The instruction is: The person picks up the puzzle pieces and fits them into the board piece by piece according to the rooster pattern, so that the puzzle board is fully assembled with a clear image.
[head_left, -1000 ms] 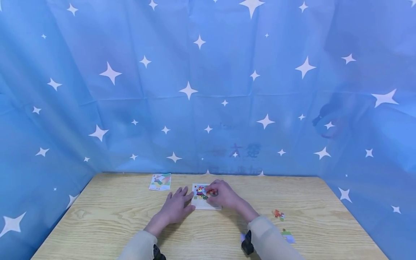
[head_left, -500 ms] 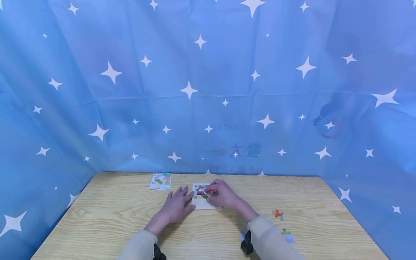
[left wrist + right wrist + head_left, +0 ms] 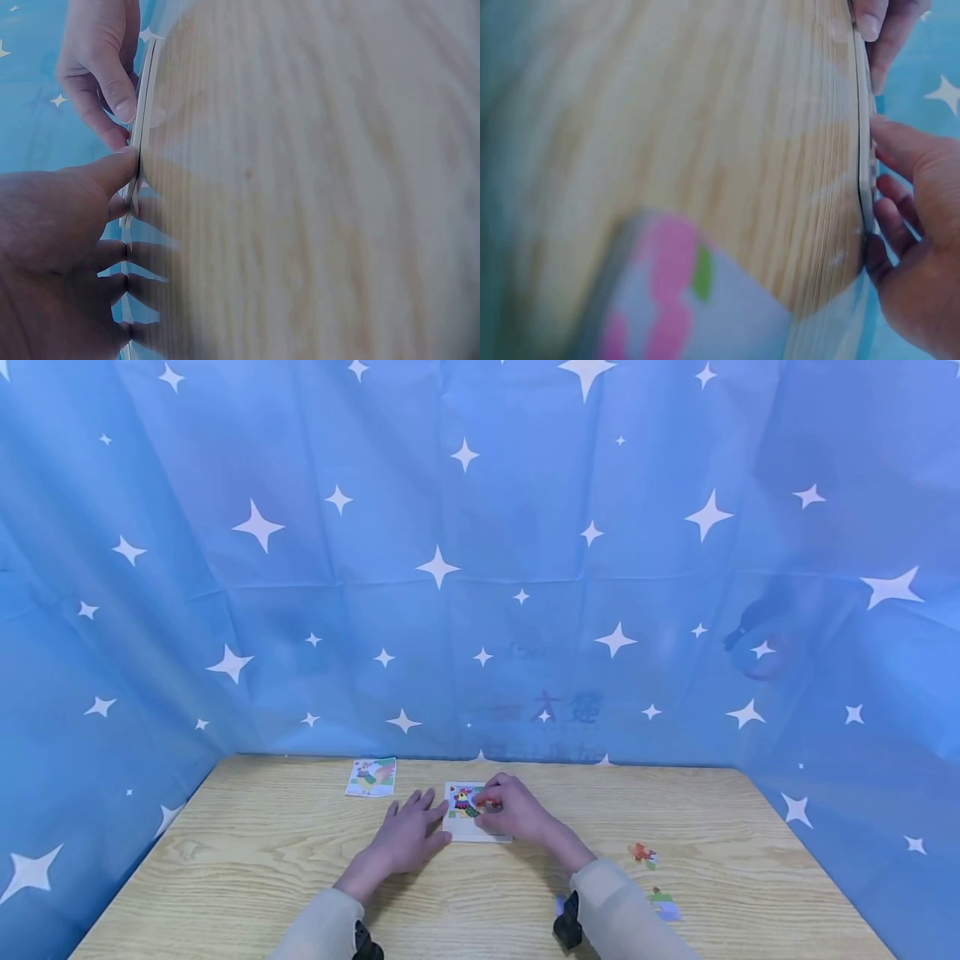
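Observation:
A small white-bordered puzzle board (image 3: pixel 477 836) with a colourful rooster picture lies near the far middle of the table. My left hand (image 3: pixel 403 843) rests at its left edge, fingers spread on the tabletop; in the left wrist view the thumb of the left hand (image 3: pixel 52 240) touches the board's edge. Over the board's right part, my right hand (image 3: pixel 517 812) pinches a reddish puzzle piece (image 3: pixel 491 802) between thumb and fingers, low against the picture. The right hand (image 3: pixel 930 225) partly hides the piece and the picture.
A printed picture card (image 3: pixel 371 777) lies at the far left. Loose puzzle pieces lie to the right: an orange one (image 3: pixel 642 853), a green and lilac one (image 3: pixel 663 905), and a lilac one (image 3: pixel 560 905) partly behind the right wrist camera. A starry blue curtain (image 3: pixel 480 610) hangs behind the table.
Both hands stay at the board almost unmoved. The fingers of the right hand shift only slightly at the reddish piece, and the head view drifts a little.

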`<state>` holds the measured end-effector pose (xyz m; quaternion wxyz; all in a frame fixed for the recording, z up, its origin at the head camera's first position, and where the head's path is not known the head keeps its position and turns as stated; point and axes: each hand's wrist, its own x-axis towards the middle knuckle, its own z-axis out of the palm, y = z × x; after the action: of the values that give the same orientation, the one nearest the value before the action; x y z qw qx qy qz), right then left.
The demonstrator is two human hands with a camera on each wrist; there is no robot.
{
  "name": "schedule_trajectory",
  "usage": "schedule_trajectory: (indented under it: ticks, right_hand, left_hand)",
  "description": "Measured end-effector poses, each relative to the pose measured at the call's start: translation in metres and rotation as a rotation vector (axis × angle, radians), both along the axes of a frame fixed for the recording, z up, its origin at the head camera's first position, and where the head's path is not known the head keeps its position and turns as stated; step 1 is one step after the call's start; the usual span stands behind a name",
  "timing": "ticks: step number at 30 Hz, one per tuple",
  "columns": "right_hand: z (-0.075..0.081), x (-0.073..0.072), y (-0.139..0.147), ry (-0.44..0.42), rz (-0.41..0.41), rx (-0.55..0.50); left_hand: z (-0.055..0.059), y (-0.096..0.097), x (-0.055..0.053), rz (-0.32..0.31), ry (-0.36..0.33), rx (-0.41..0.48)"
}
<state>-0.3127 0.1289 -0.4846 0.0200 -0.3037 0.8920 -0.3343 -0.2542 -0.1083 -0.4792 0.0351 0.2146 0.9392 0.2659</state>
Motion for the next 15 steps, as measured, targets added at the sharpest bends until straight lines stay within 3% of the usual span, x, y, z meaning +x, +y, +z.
schedule_trajectory:
  ticks: [15]
  right_hand:
    - [0.0029, 0.0027, 0.0017, 0.066, 0.030, 0.047]
  left_hand:
    - [-0.0010, -0.0001, -0.0009, 0.006, 0.001, -0.006]
